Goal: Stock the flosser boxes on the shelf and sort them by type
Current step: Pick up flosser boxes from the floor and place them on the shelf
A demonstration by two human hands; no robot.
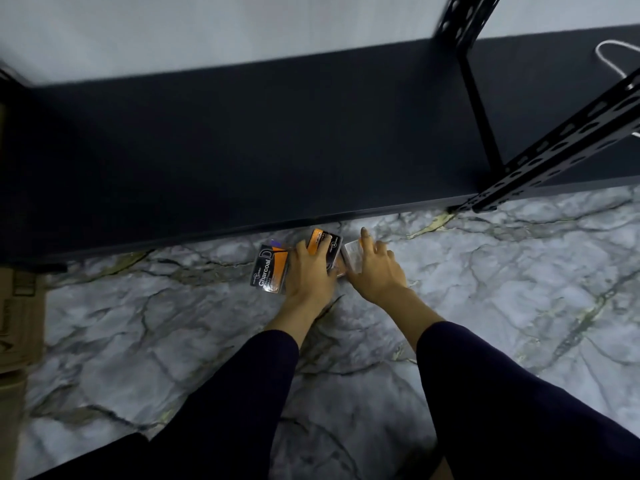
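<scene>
Flosser boxes lie on the marble floor just in front of the black shelf (pixel 242 133). A black and orange box marked Charcoal (pixel 269 268) lies at the left, touching my left hand (pixel 310 271). My left hand grips a second black and orange box (pixel 323 242) from above, fingers curled over it. My right hand (pixel 375 268) holds a pale box (pixel 353 256), fingers spread over its top. Part of another box shows between the hands; its type is hidden.
The black shelf board spans the view above the boxes, with perforated metal uprights (pixel 554 150) at the right. A white cord (pixel 613 60) lies at the far right. A brown cardboard carton (pixel 17 306) stands at the left edge.
</scene>
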